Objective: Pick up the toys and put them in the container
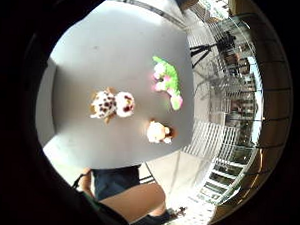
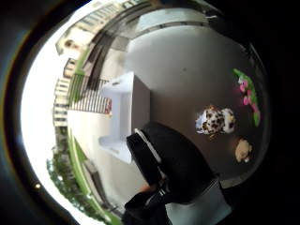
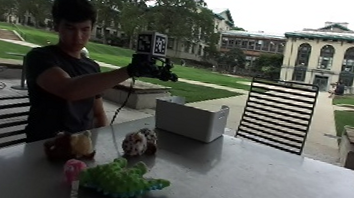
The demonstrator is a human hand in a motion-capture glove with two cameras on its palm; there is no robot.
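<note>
Outdoors on a campus terrace, the grey tabletop carries three toys, all well below the raised right hand: a spotted plush, a brown plush and a green plush. One white container stands beneath the hand. Whether its fingers are open, I cannot tell. Nothing looks packed yet; next, reach down to a toy.

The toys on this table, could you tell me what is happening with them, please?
A person sits at the grey table with the gloved right hand raised high, holding nothing. All three toys lie on the tabletop: the spotted plush, the brown plush and the green and pink plush. The white container appears empty.
</note>
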